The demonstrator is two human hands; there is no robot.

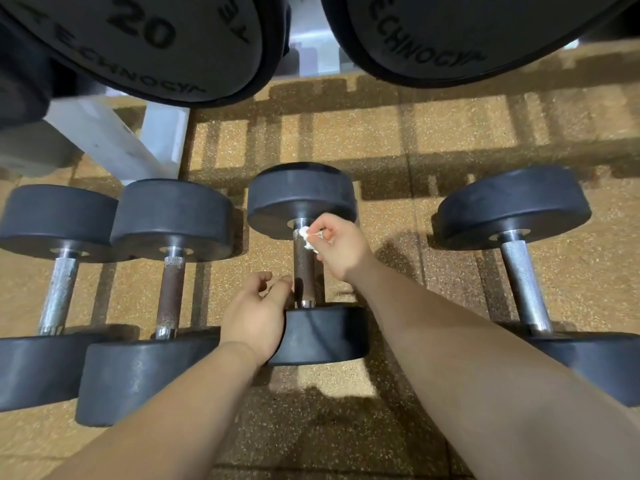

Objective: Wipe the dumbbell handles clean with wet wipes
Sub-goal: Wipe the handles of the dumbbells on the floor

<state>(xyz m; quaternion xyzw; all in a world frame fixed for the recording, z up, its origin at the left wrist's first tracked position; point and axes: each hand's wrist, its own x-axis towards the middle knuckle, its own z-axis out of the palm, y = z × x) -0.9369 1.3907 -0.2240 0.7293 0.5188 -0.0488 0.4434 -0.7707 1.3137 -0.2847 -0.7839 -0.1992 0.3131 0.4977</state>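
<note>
Right hand (341, 245) fingertips pinch 1 small crumpled white wipe (306, 237) and press it on the upper end of the handle (304, 268), just under the far head, at frame centre. Left hand (254, 313): fingers loosely bent with a slight spread, tips at the lower end of the same handle but not wrapped round it; palm lies against the left edge of the near head. That handle is dark brown along most of its length and belongs to the third dumbbell (301, 199) from the left. There are 4 dumbbells on the floor (433, 133) in one row across mid-frame, handles running roughly top to bottom. First dumbbell (57, 216), far left, has a silver handle. Second dumbbell (171, 216) has a brown handle and its heads touch the first's. Fourth dumbbell (512, 202), at right, has a silver handle, lies slightly angled and sits well apart from the third. All heads are black and round. 2 forearms enter from the bottom edge. 2 big black weight heads run along the top edge: one (138, 39) marked "20" at upper left, the other (467, 36) at upper right. 1 white rack frame (104, 133) at upper left. The floor is speckled tan tile.
</note>
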